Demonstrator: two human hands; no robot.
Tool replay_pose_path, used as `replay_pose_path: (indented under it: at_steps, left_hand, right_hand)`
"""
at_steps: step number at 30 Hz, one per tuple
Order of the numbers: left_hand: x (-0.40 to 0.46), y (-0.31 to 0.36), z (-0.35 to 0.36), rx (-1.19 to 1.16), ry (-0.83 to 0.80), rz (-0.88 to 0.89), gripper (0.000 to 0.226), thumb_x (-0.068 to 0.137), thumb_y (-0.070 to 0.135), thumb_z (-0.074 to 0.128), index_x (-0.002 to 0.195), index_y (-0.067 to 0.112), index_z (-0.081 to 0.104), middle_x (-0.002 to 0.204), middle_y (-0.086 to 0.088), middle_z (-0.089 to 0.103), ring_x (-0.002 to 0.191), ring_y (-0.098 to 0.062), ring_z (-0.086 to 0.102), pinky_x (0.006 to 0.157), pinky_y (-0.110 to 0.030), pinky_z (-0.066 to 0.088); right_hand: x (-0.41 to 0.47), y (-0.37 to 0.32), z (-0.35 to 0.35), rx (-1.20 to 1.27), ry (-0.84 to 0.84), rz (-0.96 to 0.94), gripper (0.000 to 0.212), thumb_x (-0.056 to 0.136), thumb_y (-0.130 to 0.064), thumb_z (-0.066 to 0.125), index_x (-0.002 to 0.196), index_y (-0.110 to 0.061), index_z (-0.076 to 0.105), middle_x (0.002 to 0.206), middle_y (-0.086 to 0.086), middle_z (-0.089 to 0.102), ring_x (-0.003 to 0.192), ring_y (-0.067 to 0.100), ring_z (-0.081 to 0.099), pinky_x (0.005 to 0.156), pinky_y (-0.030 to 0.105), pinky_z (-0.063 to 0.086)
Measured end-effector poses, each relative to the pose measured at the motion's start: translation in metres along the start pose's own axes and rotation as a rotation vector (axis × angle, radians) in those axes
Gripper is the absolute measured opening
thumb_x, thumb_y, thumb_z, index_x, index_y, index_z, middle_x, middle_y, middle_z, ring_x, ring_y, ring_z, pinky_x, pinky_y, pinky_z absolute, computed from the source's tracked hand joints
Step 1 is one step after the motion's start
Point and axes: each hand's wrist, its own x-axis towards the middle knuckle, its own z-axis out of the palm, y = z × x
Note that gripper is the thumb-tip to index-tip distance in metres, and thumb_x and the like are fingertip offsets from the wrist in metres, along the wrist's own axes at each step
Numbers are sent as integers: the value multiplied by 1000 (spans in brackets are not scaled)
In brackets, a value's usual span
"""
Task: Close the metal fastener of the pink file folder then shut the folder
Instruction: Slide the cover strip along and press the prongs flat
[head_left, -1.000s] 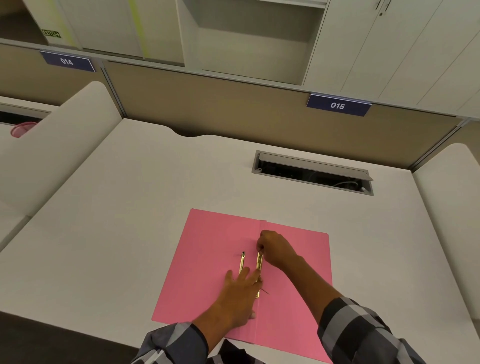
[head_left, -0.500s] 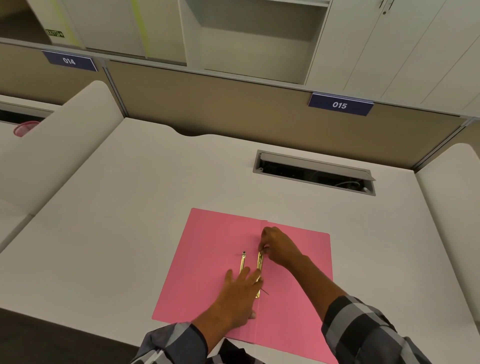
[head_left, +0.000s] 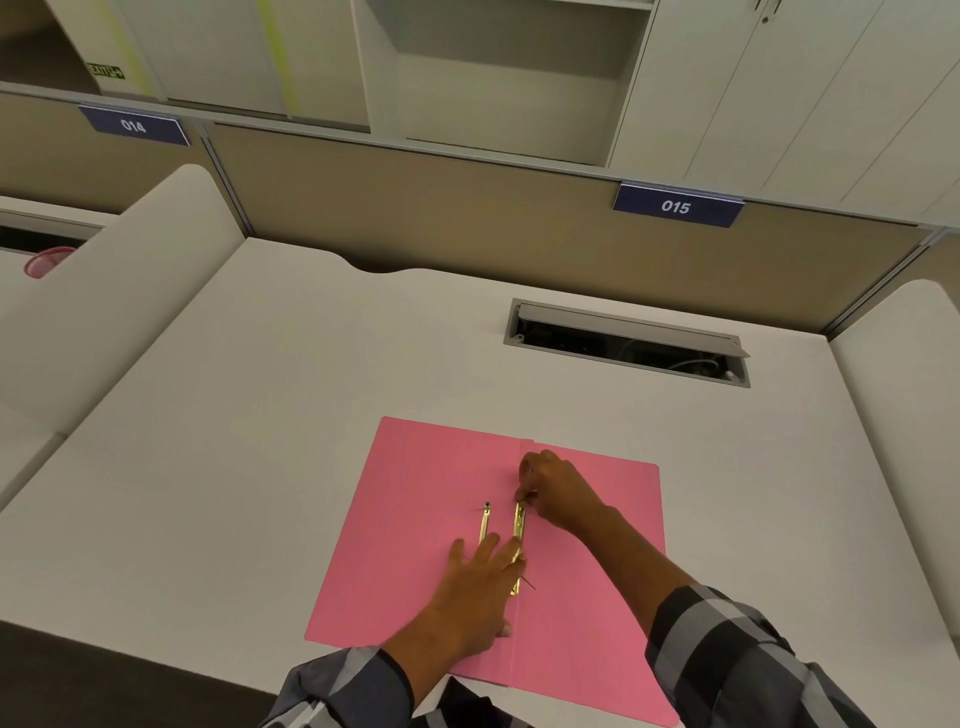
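Observation:
A pink file folder (head_left: 415, 525) lies open and flat on the white desk (head_left: 260, 441), near its front edge. Along the folder's centre fold sits a gold metal fastener (head_left: 518, 522), and a second gold strip (head_left: 484, 525) lies just left of it. My left hand (head_left: 480, 587) rests flat with spread fingers over the lower ends of both strips. My right hand (head_left: 553, 486) pinches the top end of the fastener at the fold. The fastener's lower part is hidden under my left fingers.
A grey cable hatch (head_left: 626, 343) is set into the desk behind the folder. Tan partition panels with labels 014 (head_left: 132, 126) and 015 (head_left: 675, 207) stand at the back, white cabinets above. Curved white dividers rise at both sides. A pink object (head_left: 44, 261) sits far left.
The hands and folder have stayed almost still. My right hand's fingertips have shifted slightly at the top of the fastener.

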Motion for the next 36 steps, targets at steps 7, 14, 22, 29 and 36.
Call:
replay_pose_path:
  at_steps: [7,14,22,29,36]
  left_hand:
    - [-1,1,-2,-23,-11,-3,91,92,45,73,163,20,23,175,-3,12,161,-32,10,123,-70,16]
    - [0,1,0,-13,-7,-6,91,93,46,72,163,20,21,175,-4,11,161,-32,10,123,-70,16]
    - [-1,1,0,-11,3,-8,90,91,47,73,162,22,23,175,-3,13,161,-32,12,123,-70,17]
    - [-1,-1,-2,-45,10,-4,89,90,46,74,161,23,26,174,-2,16,161,-31,13,124,-69,15]
    - [-6,-10,-15,-150,5,43,85,88,44,77,159,25,36,172,3,20,159,-27,14,126,-59,7]
  right_hand:
    - [-5,0,-2,-41,38,-27,17,81,-17,83,98,-21,84,111,1,71,100,20,57,76,35,55]
    - [3,-5,-4,-69,-16,7,13,81,-18,83,94,-23,84,112,-2,68,103,17,54,80,34,53]
    - [-6,3,4,-79,57,19,15,84,-23,82,98,-23,84,111,-4,71,100,14,54,80,33,56]
    - [-14,0,11,-60,105,49,16,82,-22,83,98,-23,83,112,-1,72,101,17,57,80,38,57]
    - [-53,-8,41,248,285,260,44,87,-1,67,128,-14,69,118,5,65,106,20,55,88,35,55]
